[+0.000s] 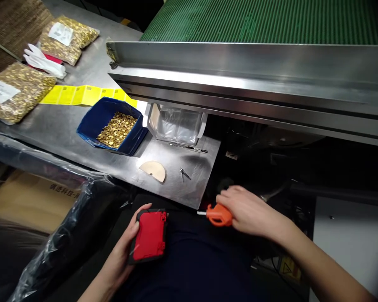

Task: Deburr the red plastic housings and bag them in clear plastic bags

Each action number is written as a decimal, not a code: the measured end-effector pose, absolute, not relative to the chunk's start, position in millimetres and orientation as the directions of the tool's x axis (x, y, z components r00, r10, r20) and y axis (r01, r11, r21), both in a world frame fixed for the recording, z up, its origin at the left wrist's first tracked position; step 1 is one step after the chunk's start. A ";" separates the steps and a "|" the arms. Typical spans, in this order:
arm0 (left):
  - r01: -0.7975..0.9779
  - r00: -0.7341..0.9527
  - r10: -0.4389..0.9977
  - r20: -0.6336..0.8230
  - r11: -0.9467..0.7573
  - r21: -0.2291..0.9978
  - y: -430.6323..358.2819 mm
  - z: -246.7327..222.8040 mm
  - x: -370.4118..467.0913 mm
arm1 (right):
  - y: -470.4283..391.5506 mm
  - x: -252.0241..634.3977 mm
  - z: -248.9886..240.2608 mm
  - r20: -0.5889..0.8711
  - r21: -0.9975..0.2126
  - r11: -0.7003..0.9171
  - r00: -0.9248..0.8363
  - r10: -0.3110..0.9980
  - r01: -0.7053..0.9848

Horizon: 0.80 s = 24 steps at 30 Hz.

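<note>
My left hand (123, 247) is closed around a flat red and black case (150, 235), held over my lap with its red face up. In my right hand (248, 212) is an orange air blow gun (219, 215), its pale nozzle pointing left toward the case. A gap separates the nozzle from the case. Above them, on the metal table (176, 195), lie a half-round beige piece (156, 170) and small nail clippers (185, 173). A thin pen-like tool (192, 148) lies farther back.
A blue bin (90, 121) holds many small gold-coloured parts. Behind it are bags of similar parts (22, 86), white gloves (42, 63) and a yellow label strip (85, 95). A clear plastic-lined tray (178, 123) sits under the metal edge of a green ribbed conveyor (271, 21).
</note>
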<state>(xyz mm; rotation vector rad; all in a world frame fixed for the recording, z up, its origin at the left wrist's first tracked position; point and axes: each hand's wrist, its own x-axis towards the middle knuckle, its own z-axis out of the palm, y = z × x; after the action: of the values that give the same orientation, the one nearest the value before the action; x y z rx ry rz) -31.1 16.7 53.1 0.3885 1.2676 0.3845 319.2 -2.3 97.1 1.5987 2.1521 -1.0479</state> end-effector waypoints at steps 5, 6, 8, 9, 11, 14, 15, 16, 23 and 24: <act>-0.118 0.316 0.528 -0.788 0.846 0.520 21.6 40.6 10.8 | 20.9 351.9 34.7 -0.500 -0.014 0.180 -0.163 0.851 0.984; -0.130 0.345 0.536 -0.771 0.840 0.526 24.3 36.9 17.6 | 30.3 357.6 20.7 -0.511 0.019 0.145 -0.115 0.852 0.989; -0.143 0.389 0.562 -0.730 0.820 0.555 29.9 28.9 27.9 | 48.1 368.0 -4.4 -0.521 0.065 0.054 -0.012 0.854 0.996; -0.142 0.398 0.584 -0.707 0.801 0.582 32.3 25.3 31.4 | 55.2 372.5 -14.9 -0.522 0.084 0.015 0.031 0.852 0.996; -0.106 0.402 0.631 -0.664 0.752 0.650 35.7 19.9 36.1 | 64.1 379.1 -31.1 -0.522 0.112 -0.039 0.092 0.848 0.993; -0.010 0.409 0.677 -0.612 0.674 0.739 36.6 15.5 39.3 | 65.9 382.6 -45.3 -0.518 0.129 -0.091 0.146 0.843 0.987; 0.013 0.403 0.691 -0.600 0.651 0.759 36.2 14.3 39.7 | 64.8 382.5 -48.0 -0.515 0.132 -0.105 0.159 0.842 0.986; 0.033 0.392 0.705 -0.591 0.631 0.775 35.8 12.8 39.6 | 63.4 382.2 -50.1 -0.512 0.132 -0.118 0.170 0.842 0.984; 0.419 0.324 0.800 -0.505 0.357 0.835 45.7 0.2 24.6 | 45.8 385.1 -45.1 -0.491 0.072 -0.238 0.242 0.837 0.969; 0.458 0.320 0.808 -0.495 0.326 0.827 48.9 -0.1 22.6 | 40.8 385.7 -42.1 -0.486 0.055 -0.266 0.259 0.835 0.962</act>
<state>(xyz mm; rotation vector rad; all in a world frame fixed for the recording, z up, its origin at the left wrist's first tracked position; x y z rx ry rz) 22.6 48.9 -0.1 1.3078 1.3138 0.3471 385.7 40.8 -42.1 2.1953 1.6457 -0.5216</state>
